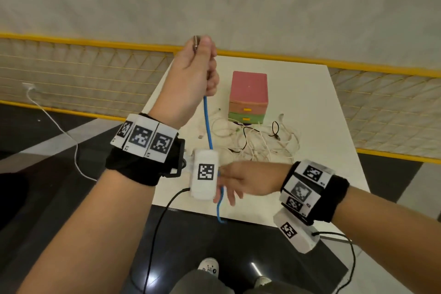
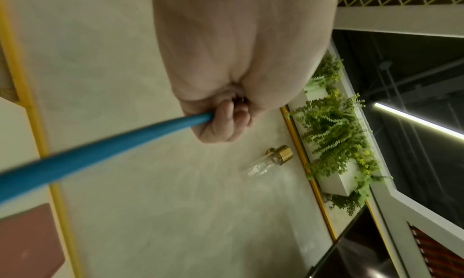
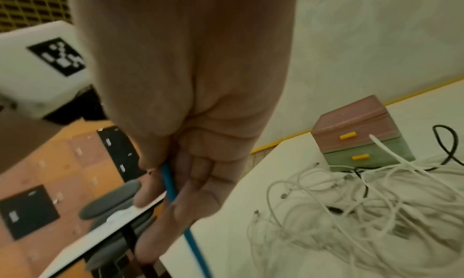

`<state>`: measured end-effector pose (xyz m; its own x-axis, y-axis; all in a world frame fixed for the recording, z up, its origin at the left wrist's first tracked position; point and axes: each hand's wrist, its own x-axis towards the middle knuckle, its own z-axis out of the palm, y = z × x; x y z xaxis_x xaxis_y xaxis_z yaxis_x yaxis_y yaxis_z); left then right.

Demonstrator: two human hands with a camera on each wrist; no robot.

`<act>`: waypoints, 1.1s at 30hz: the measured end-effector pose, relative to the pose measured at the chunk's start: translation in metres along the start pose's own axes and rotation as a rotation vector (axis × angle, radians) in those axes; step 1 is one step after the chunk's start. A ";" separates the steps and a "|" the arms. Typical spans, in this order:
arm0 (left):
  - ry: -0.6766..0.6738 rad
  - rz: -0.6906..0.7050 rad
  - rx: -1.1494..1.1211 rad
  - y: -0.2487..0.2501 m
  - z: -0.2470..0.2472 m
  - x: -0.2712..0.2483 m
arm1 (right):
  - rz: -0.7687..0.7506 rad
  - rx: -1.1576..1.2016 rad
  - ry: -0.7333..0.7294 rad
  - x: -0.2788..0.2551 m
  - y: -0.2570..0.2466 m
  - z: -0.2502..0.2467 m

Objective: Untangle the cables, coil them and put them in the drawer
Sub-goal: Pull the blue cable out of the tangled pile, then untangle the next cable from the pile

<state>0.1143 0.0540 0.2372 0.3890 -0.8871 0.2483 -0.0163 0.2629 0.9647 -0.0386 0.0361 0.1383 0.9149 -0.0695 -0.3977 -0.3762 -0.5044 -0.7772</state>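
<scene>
While left hand point(image 1: 191, 71) grips smooth round blue cable point(image 1: 207, 122) | right hand point(image 1: 241, 180) fingers straight.

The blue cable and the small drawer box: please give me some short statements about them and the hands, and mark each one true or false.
1. The left hand grips the blue cable near its metal plug. True.
2. The blue cable runs along the fingers of the right hand. True.
3. Both drawers of the drawer box are pulled open. False: both are closed.
4. The white cables lie neatly coiled. False: they lie in a tangled pile on the table.
5. A black cable lies among the white ones. True.
</scene>
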 end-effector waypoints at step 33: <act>-0.128 -0.214 0.290 -0.111 0.033 -0.002 | 0.511 -0.399 0.514 -0.014 0.178 -0.012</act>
<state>0.0853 0.0145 0.1323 0.2937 -0.9554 0.0297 -0.2140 -0.0355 0.9762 -0.1170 -0.0635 0.0115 0.6341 -0.7096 -0.3072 -0.7725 -0.5642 -0.2913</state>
